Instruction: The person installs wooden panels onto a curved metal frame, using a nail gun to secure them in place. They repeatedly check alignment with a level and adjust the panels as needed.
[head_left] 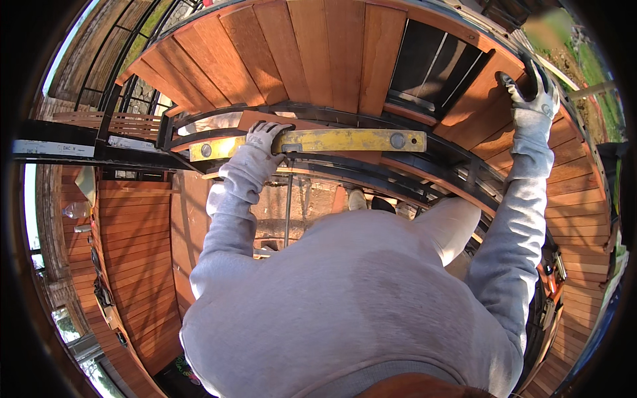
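Note:
A scuffed yellow spirit level [352,140] lies crosswise in front of me, along the inner side of a curved frame faced with reddish wooden boards. My left hand [267,136], in a light work glove with dark fingertips, is closed over the level left of its middle. At the far right, my gloved right hand [536,99] rests on the outer edge of the curved boards [488,109], thumb and fingers spread. A short loose-looking wooden piece [249,119] shows just behind my left hand.
Between the far boards is a dark gap [434,66] with black framing beneath. A black metal beam [60,149] comes in from the left. More planked decking [136,265] lies lower left, near a clear plastic bottle [76,210]. A thin upright rod [288,209] stands below the level.

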The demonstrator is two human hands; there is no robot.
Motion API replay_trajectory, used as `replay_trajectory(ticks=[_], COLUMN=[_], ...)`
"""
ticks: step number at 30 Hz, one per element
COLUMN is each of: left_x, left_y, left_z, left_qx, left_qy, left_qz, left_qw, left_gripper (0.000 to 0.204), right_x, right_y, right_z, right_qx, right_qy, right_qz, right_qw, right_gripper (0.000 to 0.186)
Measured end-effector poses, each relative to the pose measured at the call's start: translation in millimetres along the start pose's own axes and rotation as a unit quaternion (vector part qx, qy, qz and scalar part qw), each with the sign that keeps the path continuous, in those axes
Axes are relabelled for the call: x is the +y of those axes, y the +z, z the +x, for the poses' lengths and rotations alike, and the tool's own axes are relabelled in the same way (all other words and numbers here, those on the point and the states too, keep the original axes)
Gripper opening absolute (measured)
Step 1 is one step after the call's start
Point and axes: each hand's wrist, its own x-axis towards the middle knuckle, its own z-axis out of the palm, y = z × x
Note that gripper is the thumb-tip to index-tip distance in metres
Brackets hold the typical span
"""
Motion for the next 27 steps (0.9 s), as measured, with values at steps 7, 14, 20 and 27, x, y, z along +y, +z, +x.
replay_trajectory(ticks=[7, 14, 20, 27], left_x=[-36.1, -49.3, -34.9, -49.3], left_y=[44.5, 62.1, 48.9, 63.8], left_z=[49.5, 69.1, 62.7, 66.8], left_qx=[-0.087, -0.131, -0.071, -0.033], left_qy=[0.021, 0.046, 0.074, 0.099], left_qz=[0.014, 0.080, 0.001, 0.040], left_qw=[0.996, 0.987, 0.995, 0.994], left_gripper=[0.080, 0.090, 0.075, 0.087], right_x=[-21.1, -23.6, -13.5, -23.1], right_y=[-15.4, -20.6, -11.2, -23.6], right_z=[5.4, 3.3, -9.0, -5.3], right_qx=[-0.003, 0.006, -0.003, -0.026], right_qy=[-0.008, 0.007, 0.035, 0.060], right_qz=[0.005, 0.017, 0.046, 0.068], right_qw=[1.000, 1.000, 0.998, 0.996], right_gripper=[0.069, 0.073, 0.078, 0.079])
